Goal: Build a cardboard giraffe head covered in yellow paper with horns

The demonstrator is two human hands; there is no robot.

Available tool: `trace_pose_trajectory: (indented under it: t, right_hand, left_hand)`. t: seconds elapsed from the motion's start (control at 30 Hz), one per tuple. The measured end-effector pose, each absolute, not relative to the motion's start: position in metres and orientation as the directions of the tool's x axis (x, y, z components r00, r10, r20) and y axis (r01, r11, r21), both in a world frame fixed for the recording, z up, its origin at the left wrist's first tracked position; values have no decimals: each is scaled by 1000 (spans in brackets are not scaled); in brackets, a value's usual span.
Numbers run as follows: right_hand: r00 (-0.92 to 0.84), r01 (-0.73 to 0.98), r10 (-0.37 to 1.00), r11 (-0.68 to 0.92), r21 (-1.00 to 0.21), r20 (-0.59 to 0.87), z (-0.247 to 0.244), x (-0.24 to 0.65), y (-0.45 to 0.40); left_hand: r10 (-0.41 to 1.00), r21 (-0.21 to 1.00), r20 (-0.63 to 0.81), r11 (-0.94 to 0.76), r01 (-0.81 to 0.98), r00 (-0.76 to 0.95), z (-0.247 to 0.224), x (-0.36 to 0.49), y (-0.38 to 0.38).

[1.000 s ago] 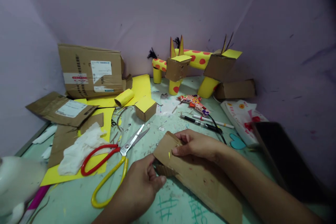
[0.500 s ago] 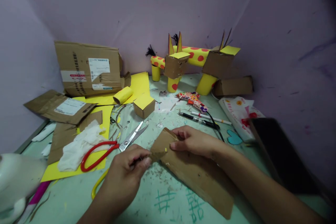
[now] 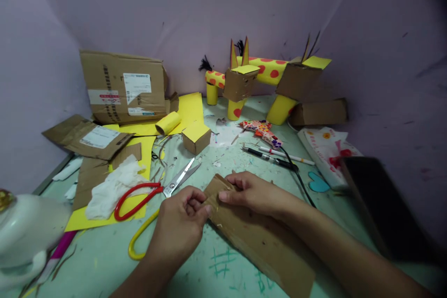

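Observation:
A long brown piece of cardboard (image 3: 261,237) slants across the table from the middle toward the lower right. My right hand (image 3: 249,193) grips its far end, thumb on top and fingers curled over the far edge. At the left corner of that end, my left hand (image 3: 185,219) has thumb and fingers pinched together on the edge. The thumb hides part of that corner, so any small scrap between the fingertips cannot be seen. Scissors with red and yellow handles (image 3: 139,191) lie spread beside my left hand.
Spotted yellow cardboard animals (image 3: 240,86) stand at the back. Nearer are a small box (image 3: 196,137), a patterned glue gun (image 3: 261,132) and pens (image 3: 268,157). A phone (image 3: 380,209) is at right, a white teapot-like vessel (image 3: 31,228) at left, crumpled tissue (image 3: 115,186) beyond it.
A small pointed cardboard piece in my left fingers has dropped out of sight as that hand moved up against the cardboard's corner. The whole view has shifted slightly.

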State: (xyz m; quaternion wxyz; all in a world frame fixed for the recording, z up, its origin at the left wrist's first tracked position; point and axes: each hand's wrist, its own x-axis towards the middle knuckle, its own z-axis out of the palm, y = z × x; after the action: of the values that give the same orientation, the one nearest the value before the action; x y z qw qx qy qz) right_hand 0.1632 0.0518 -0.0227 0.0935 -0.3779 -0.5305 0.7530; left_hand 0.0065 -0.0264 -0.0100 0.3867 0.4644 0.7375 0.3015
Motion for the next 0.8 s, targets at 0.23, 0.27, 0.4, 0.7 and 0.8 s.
trace_pose_trajectory:
  t: [0.23, 0.27, 0.4, 0.7, 0.8]
  right_hand:
    - [-682, 187, 573, -464, -866, -454, -27, 164, 53]
    - [-673, 187, 576, -475, -860, -464, -26, 165, 54]
    - [-637, 204, 579, -510, -836, -509, -24, 167, 58]
    - [-681, 200, 552, -491, -848, -481, -23, 164, 53]
    - [-677, 171, 569, -496, -851, -467, -21, 163, 51]
  left_hand:
    - [917, 826, -231, 361, 432, -324, -11, 4, -27]
    - [915, 882, -288, 368, 294, -282, -11, 2, -26]
    - [879, 867, -477, 475, -155, 26, -14, -8, -22]
    - [873, 874, -485, 479, -86, -61, -8, -2, -21]
    - [870, 875, -485, 480, -64, -93, -2, 0, -21]
